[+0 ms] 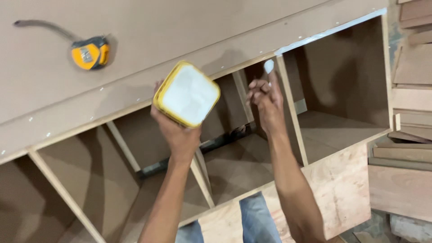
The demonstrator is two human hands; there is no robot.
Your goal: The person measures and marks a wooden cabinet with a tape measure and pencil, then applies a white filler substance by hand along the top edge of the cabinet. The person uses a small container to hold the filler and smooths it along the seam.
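Observation:
My left hand holds up a square yellow tub filled with white paste, tilted toward me. My right hand is raised with its forefinger stretched out; a dab of white paste sits on the fingertip, right at the front edge of a wooden cabinet where an upright divider meets the top board. A white strip of paste runs along that edge to the right. The other fingers of the right hand are curled.
A yellow tape measure with its tape pulled out lies on the cabinet's top board. The cabinet has several open compartments. Stacked wooden boards lie at the right. My jeans-clad legs show below.

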